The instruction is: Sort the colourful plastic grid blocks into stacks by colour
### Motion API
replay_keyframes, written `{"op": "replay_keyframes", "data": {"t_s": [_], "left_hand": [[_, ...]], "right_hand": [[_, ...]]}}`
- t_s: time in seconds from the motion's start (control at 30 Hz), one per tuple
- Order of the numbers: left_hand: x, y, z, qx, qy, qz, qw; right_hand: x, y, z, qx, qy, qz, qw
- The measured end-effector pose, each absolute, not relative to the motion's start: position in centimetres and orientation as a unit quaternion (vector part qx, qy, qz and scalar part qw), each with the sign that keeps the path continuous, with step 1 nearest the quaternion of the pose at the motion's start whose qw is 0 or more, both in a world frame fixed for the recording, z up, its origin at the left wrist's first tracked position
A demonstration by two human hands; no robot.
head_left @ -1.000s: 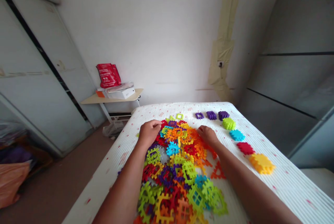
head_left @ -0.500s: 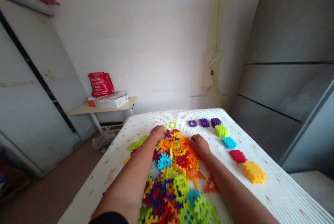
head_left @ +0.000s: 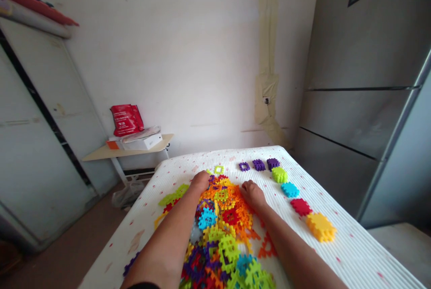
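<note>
A pile of interlocking plastic building pieces [head_left: 230,215] in many colours spreads between my forearms. At the pile's far left edge is my left hand [head_left: 201,181], its fingers curled and mostly hidden from view. My right hand [head_left: 253,194] is closed at the right edge, against the orange pieces [head_left: 241,208]; what its fingers hold, if anything, is hidden. A light green square frame [head_left: 219,169] lies just beyond my left hand. Beyond my right hand rests a purple square frame [head_left: 244,166].
Along the table's right side runs a row of stacks: purple [head_left: 273,164], green [head_left: 279,174], blue [head_left: 290,189], red [head_left: 301,207] and yellow [head_left: 321,226]. A refrigerator [head_left: 350,114] stands at right. A small side table [head_left: 97,153] carries boxes and a red bag [head_left: 126,120].
The camera view has shifted, bringing more of the refrigerator into sight. Both hands stay at the far part of the pile, with little visible movement against the pieces.
</note>
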State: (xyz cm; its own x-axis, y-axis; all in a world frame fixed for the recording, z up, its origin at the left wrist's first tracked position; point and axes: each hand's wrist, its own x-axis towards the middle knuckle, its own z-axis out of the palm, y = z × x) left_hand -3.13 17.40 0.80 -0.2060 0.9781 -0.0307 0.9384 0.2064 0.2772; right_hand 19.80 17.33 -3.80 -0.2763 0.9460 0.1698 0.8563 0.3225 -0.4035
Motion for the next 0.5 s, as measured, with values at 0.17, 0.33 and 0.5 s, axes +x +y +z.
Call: {"op": "replay_keyframes", "data": {"t_s": [0.17, 0.33, 0.5], "left_hand": [[-4.0, 16.8, 3.1, 0.602, 0.760, 0.222, 0.101], [-4.3, 14.9, 5.0, 0.557, 0.729, 0.368, 0.150], [-3.1, 12.4, 4.8, 0.530, 0.670, 0.470, 0.222]], "right_hand": [[19.7, 17.5, -4.0, -0.568, -0.789, 0.119, 0.203], [20.1, 17.6, -3.7, -0.556, -0.781, 0.160, 0.236], [19.0, 15.7, -1.5, -0.426, -0.790, 0.166, 0.409]]}}
